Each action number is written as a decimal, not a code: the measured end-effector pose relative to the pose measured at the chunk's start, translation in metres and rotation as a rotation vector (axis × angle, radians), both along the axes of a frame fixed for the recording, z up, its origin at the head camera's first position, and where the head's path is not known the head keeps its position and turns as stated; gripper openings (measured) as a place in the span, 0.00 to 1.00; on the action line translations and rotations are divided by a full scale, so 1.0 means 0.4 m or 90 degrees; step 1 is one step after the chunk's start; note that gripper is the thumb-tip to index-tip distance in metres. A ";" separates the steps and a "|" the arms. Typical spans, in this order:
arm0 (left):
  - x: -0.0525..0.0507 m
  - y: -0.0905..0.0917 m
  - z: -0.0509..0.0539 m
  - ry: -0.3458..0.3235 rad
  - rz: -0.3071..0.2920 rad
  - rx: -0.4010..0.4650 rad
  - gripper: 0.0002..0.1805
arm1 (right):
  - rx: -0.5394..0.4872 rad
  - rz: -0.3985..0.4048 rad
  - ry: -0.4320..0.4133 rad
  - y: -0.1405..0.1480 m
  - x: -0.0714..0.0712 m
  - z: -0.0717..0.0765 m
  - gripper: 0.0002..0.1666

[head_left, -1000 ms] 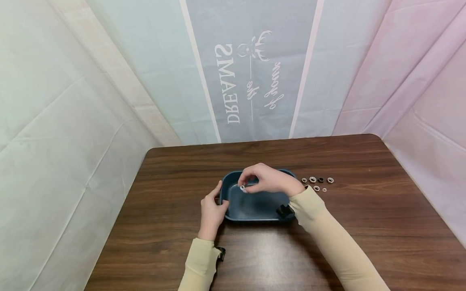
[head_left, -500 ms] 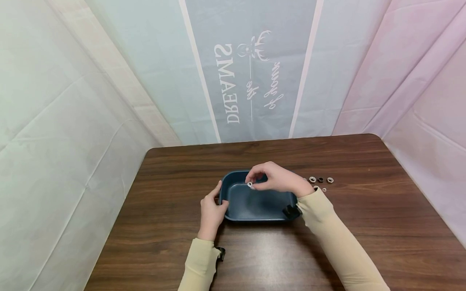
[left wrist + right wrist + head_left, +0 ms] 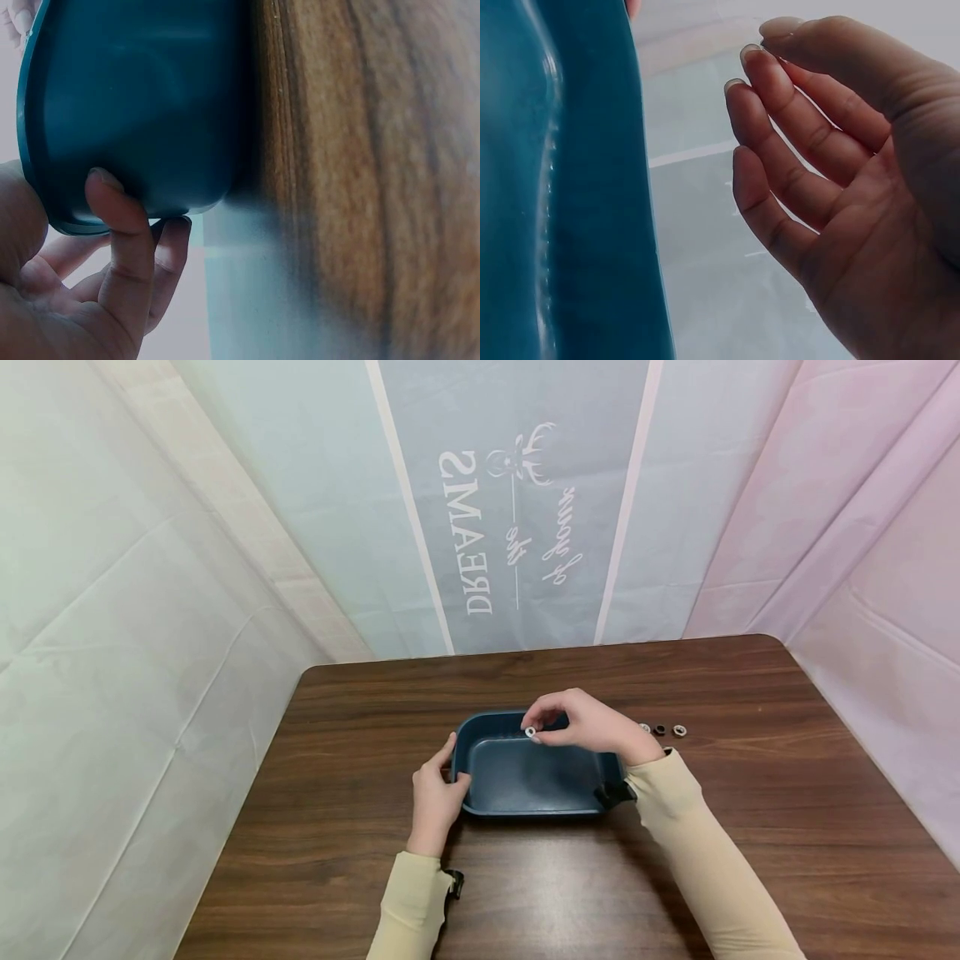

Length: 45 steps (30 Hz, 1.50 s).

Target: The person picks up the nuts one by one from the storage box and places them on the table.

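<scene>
A dark blue rectangular tray (image 3: pixel 525 814) with rounded corners sits on the wooden table. My left hand (image 3: pixel 437 797) grips its left end, thumb over the rim and fingers along the outside wall. In the left wrist view, that hand (image 3: pixel 97 285) pinches the tray's wall (image 3: pixel 142 97). Above the tray's far part, my right hand (image 3: pixel 581 722) holds a small silver ring-shaped piece (image 3: pixel 530 732) between thumb and fingertips. The right wrist view has the right hand (image 3: pixel 840 172) beside the tray wall (image 3: pixel 607 187); the ring is hidden there.
Right of the tray, small ring pieces lie on the table (image 3: pixel 750 827): a black ring (image 3: pixel 660 730), a silver ring (image 3: pixel 679 731) and another partly behind the right wrist. Pale fabric (image 3: pixel 525 610) hangs behind the table's far edge.
My right hand has moved right and slightly away over the tray, still pinching the silver ring. Its wrist and sleeve now cover more of the rings on the table. The left hand has stayed put.
</scene>
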<state>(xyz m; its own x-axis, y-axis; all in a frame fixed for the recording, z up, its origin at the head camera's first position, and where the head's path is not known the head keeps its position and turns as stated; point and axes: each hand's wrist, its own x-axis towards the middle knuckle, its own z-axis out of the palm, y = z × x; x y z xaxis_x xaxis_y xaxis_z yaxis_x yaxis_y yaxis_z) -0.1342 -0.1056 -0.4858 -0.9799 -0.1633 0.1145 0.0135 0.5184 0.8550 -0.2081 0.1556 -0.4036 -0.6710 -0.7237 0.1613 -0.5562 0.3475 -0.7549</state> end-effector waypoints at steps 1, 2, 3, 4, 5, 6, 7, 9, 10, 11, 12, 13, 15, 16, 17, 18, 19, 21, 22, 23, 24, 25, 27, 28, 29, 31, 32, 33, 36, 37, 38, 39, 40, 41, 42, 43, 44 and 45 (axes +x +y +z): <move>0.000 0.000 0.000 -0.001 0.000 0.000 0.37 | -0.001 -0.005 -0.002 0.004 0.000 0.001 0.09; 0.000 0.000 0.000 -0.001 0.000 0.000 0.37 | -0.003 -0.008 -0.006 0.008 0.001 0.002 0.09; 0.000 0.000 0.000 -0.002 -0.001 0.000 0.37 | -0.002 -0.012 -0.007 0.012 0.001 0.003 0.09; 0.000 0.000 0.001 -0.002 -0.001 0.000 0.37 | -0.002 -0.015 -0.010 0.016 0.002 0.004 0.09; 0.000 0.000 0.001 -0.001 -0.001 -0.001 0.37 | -0.002 -0.018 -0.013 0.019 0.002 0.004 0.09; 0.000 0.000 0.001 -0.001 -0.001 -0.002 0.37 | 0.001 -0.021 -0.015 0.023 0.003 0.004 0.09; 0.000 0.000 0.001 -0.001 -0.002 -0.001 0.37 | 0.003 -0.022 -0.015 0.027 0.003 0.003 0.09; 0.000 0.000 0.001 0.001 -0.004 -0.001 0.37 | 0.008 -0.027 -0.017 0.033 0.004 0.001 0.09; 0.001 0.000 0.001 0.002 -0.003 -0.001 0.37 | 0.010 -0.029 -0.018 0.036 0.005 0.000 0.09; 0.001 0.000 0.001 0.002 -0.003 -0.001 0.37 | 0.011 -0.032 -0.020 0.039 0.005 -0.002 0.09; 0.001 0.000 0.001 0.002 -0.003 -0.001 0.37 | 0.012 -0.036 -0.022 0.042 0.006 -0.004 0.10; 0.000 0.000 0.001 0.003 -0.003 -0.001 0.37 | 0.012 -0.039 -0.025 0.045 0.007 -0.005 0.10; 0.000 0.000 0.000 0.003 -0.003 -0.002 0.37 | 0.010 -0.048 -0.032 0.052 0.008 -0.007 0.11; -0.001 -0.001 0.000 0.003 -0.002 -0.003 0.37 | 0.009 -0.054 -0.036 0.055 0.009 -0.009 0.11; -0.002 0.000 0.000 0.003 -0.002 -0.005 0.37 | 0.006 -0.058 -0.040 0.059 0.009 -0.010 0.12; -0.002 -0.001 0.000 0.004 -0.002 -0.005 0.37 | 0.004 -0.063 -0.044 0.063 0.010 -0.011 0.12; -0.002 -0.001 -0.001 0.004 -0.003 -0.005 0.37 | 0.000 -0.068 -0.048 0.067 0.010 -0.013 0.12; -0.002 -0.001 -0.001 0.005 -0.004 -0.006 0.37 | -0.011 -0.074 -0.052 0.076 0.010 -0.015 0.12; -0.001 -0.002 0.000 0.005 -0.004 -0.005 0.36 | -0.016 -0.075 -0.052 0.080 0.010 -0.017 0.12; -0.001 -0.002 -0.001 0.004 -0.005 -0.003 0.36 | -0.021 -0.075 -0.052 0.085 0.010 -0.018 0.11; 0.000 -0.002 -0.001 0.003 -0.005 -0.002 0.36 | -0.026 -0.075 -0.049 0.089 0.010 -0.019 0.11; 0.001 -0.002 -0.001 0.001 -0.006 -0.003 0.37 | -0.029 -0.077 -0.048 0.094 0.011 -0.020 0.11; 0.002 -0.002 0.000 -0.001 -0.006 -0.002 0.37 | -0.031 -0.080 -0.044 0.102 0.011 -0.022 0.11; 0.002 -0.001 0.000 -0.002 -0.006 -0.002 0.37 | -0.030 -0.083 -0.043 0.106 0.012 -0.023 0.11; 0.003 -0.001 0.000 -0.003 -0.006 -0.002 0.37 | -0.030 -0.084 -0.042 0.110 0.012 -0.023 0.11; 0.003 0.000 0.001 -0.003 -0.005 -0.002 0.37 | -0.026 -0.095 -0.042 0.117 0.014 -0.022 0.11; 0.003 0.000 0.002 -0.003 -0.005 -0.001 0.37 | -0.026 -0.101 -0.041 0.121 0.015 -0.021 0.10; 0.003 0.000 0.002 -0.002 -0.005 -0.002 0.37 | -0.025 -0.107 -0.040 0.125 0.016 -0.021 0.10; 0.002 0.000 0.003 0.002 -0.005 -0.003 0.37 | -0.025 -0.125 -0.046 0.135 0.020 -0.021 0.10; 0.002 0.000 0.003 0.002 -0.005 -0.003 0.37 | -0.026 -0.129 -0.050 0.138 0.022 -0.021 0.10; 0.002 0.001 0.003 0.002 -0.006 -0.004 0.37 | -0.027 -0.133 -0.056 0.142 0.023 -0.022 0.11; 0.002 0.001 0.004 0.002 -0.006 -0.004 0.37 | -0.027 -0.136 -0.061 0.145 0.025 -0.023 0.11; 0.003 0.001 0.004 0.000 -0.006 -0.003 0.37 | -0.029 -0.137 -0.068 0.149 0.026 -0.024 0.11; 0.003 0.001 0.004 -0.001 -0.006 -0.001 0.37 | -0.027 -0.138 -0.072 0.152 0.028 -0.025 0.11; 0.004 0.001 0.004 -0.003 -0.006 0.001 0.37 | -0.024 -0.141 -0.074 0.156 0.029 -0.027 0.11; 0.004 0.001 0.005 -0.005 -0.007 0.003 0.37 | -0.020 -0.142 -0.072 0.161 0.030 -0.029 0.11; 0.005 0.001 0.005 -0.006 -0.007 0.005 0.37 | -0.017 -0.143 -0.068 0.165 0.031 -0.031 0.11; 0.006 0.001 0.005 -0.006 -0.008 0.005 0.37 | -0.015 -0.145 -0.065 0.170 0.032 -0.033 0.11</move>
<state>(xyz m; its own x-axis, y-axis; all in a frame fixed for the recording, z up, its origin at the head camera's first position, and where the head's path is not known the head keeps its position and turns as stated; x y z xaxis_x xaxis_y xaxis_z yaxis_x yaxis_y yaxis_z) -0.1320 -0.1052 -0.4836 -0.9829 -0.1523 0.1035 0.0113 0.5112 0.8594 -0.1952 0.2235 -0.4167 -0.8299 -0.5490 0.0991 -0.3860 0.4369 -0.8124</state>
